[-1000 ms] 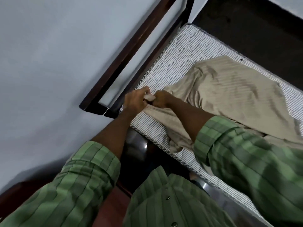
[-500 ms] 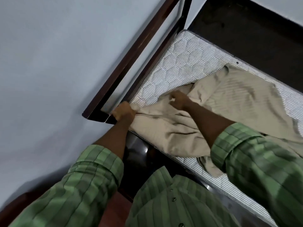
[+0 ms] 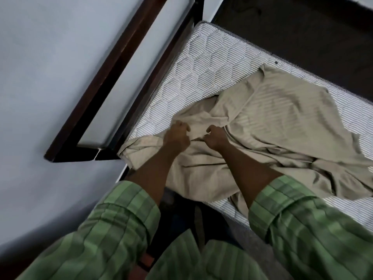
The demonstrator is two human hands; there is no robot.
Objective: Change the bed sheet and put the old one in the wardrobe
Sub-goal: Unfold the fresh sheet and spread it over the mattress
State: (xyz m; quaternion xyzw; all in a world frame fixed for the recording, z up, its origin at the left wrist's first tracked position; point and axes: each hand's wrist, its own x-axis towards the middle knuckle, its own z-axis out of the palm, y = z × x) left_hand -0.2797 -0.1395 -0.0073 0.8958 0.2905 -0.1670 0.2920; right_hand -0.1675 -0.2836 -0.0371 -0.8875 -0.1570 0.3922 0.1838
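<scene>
Both fists grip the sheet [image 3: 282, 122] — the left hand [image 3: 176, 136] and the right hand [image 3: 215, 137] bunch a fold between them near the corner of the mattress [image 3: 212, 57], probably to find an edge for spreading. It lies crumpled over that corner. Beside the mattress stands the dark bed frame [image 3: 113, 77] — close to the wall [image 3: 40, 57], so little room there.

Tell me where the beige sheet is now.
In the head view, the sheet lies bunched on the mattress near the headboard, gripped by the left hand and right hand.
</scene>
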